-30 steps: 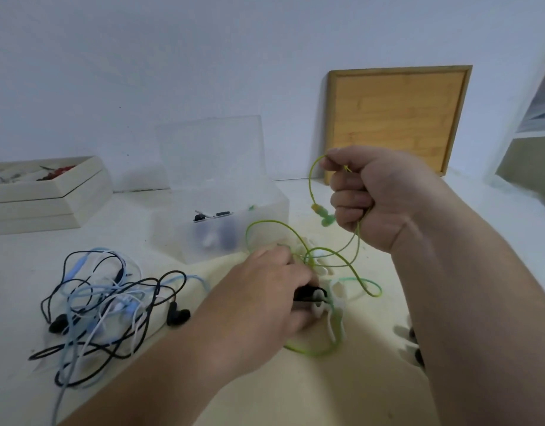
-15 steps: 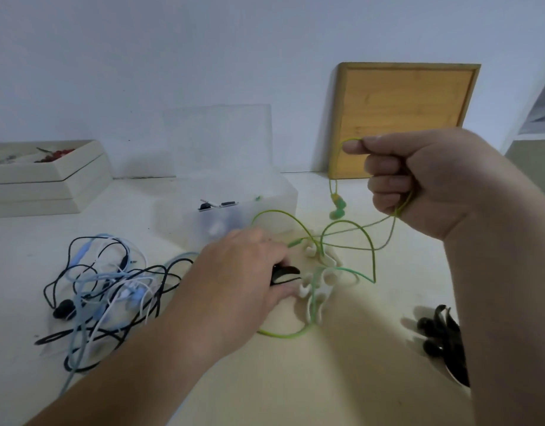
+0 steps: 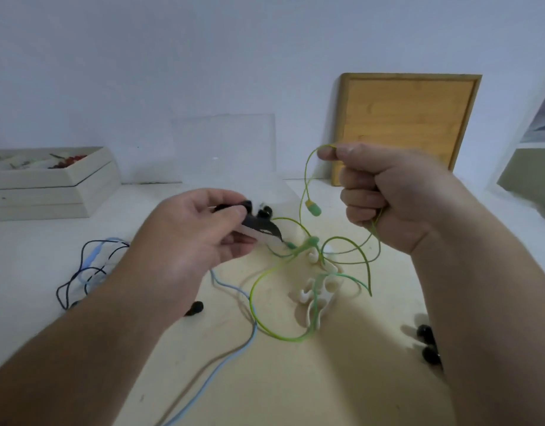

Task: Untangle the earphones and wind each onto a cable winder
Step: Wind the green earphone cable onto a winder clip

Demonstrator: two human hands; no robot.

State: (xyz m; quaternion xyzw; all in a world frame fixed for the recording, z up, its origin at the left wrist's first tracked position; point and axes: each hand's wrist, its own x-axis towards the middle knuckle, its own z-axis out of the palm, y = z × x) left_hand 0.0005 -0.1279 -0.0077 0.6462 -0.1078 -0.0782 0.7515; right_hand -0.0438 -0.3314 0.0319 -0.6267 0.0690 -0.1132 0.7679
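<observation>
Two hands in use: my left hand (image 3: 200,238) and my right hand (image 3: 397,195), both raised above the table (image 3: 265,379).
Step in hand: I judge that I am matching the green earphones (image 3: 298,272) to a winder; winding has not yet begun.
Left hand, state: fingers and thumb pinch a black cable winder (image 3: 263,230) with a pale piece against it, lifted off the table near centre; blur hides its exact form.
Right hand, state: fist curled round the green cable, thumb and forefinger nipping the strand at the top; one green earbud (image 3: 313,208) dangles just left of the fist.
Green earphones, place: most of the cable lies in loose loops on the table between my hands, draped over the white cable winders (image 3: 318,290).
Remaining tangle: black, blue and white earphones (image 3: 90,269) heaped at the left, largely behind my left forearm; a blue cable (image 3: 234,355) trails toward the near edge.
Spare winders: black cable winders (image 3: 429,342) at the near right, beside my right arm.
Next move, my judgement: bring winder and held strand together, and lift the loops clear of the white winders so nothing snags.
Far side: clear plastic box (image 3: 225,149), white wooden box (image 3: 50,186) far left, wooden board (image 3: 406,124) leaning on the wall.
</observation>
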